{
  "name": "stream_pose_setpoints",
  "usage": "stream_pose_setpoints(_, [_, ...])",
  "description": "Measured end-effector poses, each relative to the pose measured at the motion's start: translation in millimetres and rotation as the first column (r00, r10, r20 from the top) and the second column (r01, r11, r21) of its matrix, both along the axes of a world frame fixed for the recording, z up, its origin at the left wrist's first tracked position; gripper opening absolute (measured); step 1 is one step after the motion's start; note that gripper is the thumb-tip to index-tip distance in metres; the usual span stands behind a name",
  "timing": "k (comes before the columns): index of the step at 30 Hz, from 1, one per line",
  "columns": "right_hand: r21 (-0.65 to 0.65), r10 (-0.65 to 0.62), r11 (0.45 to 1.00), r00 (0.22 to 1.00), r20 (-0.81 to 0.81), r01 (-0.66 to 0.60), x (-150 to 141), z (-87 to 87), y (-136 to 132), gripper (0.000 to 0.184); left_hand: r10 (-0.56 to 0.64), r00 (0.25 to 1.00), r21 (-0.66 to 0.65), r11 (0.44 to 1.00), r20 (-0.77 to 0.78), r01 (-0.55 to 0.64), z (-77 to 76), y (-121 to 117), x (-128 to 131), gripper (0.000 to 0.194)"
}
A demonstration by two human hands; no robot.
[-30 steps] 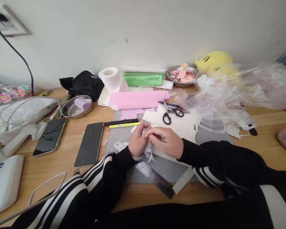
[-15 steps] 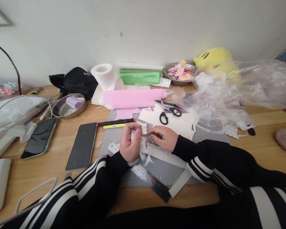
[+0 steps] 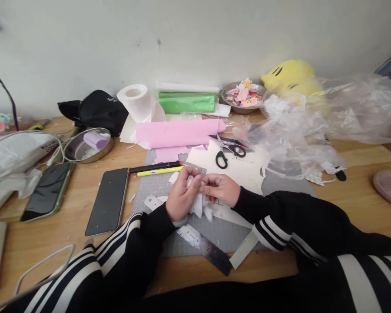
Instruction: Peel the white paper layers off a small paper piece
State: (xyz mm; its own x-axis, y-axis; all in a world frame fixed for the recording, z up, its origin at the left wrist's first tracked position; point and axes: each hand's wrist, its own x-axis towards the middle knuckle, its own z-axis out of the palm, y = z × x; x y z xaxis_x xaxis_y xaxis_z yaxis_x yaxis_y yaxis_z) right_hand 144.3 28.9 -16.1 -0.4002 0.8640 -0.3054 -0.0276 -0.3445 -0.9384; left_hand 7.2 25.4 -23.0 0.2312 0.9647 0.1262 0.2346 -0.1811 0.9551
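My left hand (image 3: 181,198) is closed around a bundle of soft white material (image 3: 199,205), perhaps felt or cloth, whose pointed ends hang below the fingers. Its exact kind is hidden by my grip. My right hand (image 3: 224,189) meets it from the right, thumb and fingers pinched on the bundle's upper edge. Under both hands lie cream paper pieces (image 3: 244,171) with black lines and a grey cutting mat (image 3: 169,241). A metal ruler (image 3: 205,248) slants across the mat below my left hand. Black-handled scissors (image 3: 230,154) rest on the paper beyond my right hand.
A yellow pen (image 3: 159,171) and a dark pen (image 3: 154,167) lie beyond my left hand. Two phones, one nearer (image 3: 107,202), are on the left. Pink sheet material (image 3: 180,133) lies behind the mat. Crumpled clear plastic (image 3: 293,134) spreads at right.
My right hand has moved left and its fingers have closed on the white material. The bundle's hanging ends have shifted. The camera view has turned slightly.
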Motion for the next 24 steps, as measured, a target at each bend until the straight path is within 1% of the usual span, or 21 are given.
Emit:
stream_pose_setpoints(5, [-0.033, -0.010, 0.999, 0.999, -0.031, 0.009, 5, 2.8, 2, 0.045, -0.061, 0.998, -0.135, 0.989, 0.016, 0.063, 8.4, 3, 1, 0.024])
stream_pose_setpoints(9, [-0.069, -0.059, 0.996, 0.996, -0.071, 0.054, 7, 0.7, 2, 0.048, -0.074, 0.996, -0.266, 0.961, 0.040, 0.082, 13.7, 8, 2, 0.032])
stream_pose_setpoints(12, [-0.125, -0.082, 0.990, 0.991, -0.109, 0.068, 8, -0.4, 4, 0.050, -0.036, 0.986, -0.375, 0.922, 0.163, 0.096, 14.2, 10, 3, 0.038])
stream_pose_setpoints(15, [-0.209, -0.092, 0.976, 0.982, -0.164, 0.057, 9, -0.6, 8, 0.049, 0.044, 0.946, -0.458, 0.882, 0.320, 0.113, 11.9, 10, 4, 0.041])
stream_pose_setpoints(18, [-0.275, -0.088, 0.961, 0.976, -0.201, 0.031, 10, -0.1, 11, 0.042, 0.096, 0.921, -0.498, 0.859, 0.376, 0.114, 9.3, 8, 5, 0.039])
stream_pose_setpoints(21, [-0.318, -0.044, 0.948, 0.976, -0.212, -0.026, 12, 1.1, 14, 0.033, 0.112, 0.903, -0.496, 0.860, 0.414, 0.121, 8.0, 7, 6, 0.034])
stream_pose_setpoints(24, [-0.345, 0.014, 0.934, 0.975, -0.221, -0.091, 14, 2.7, 15, 0.029, 0.119, 0.885, -0.485, 0.865, 0.450, 0.131, 8.5, 5, 7, 0.030])
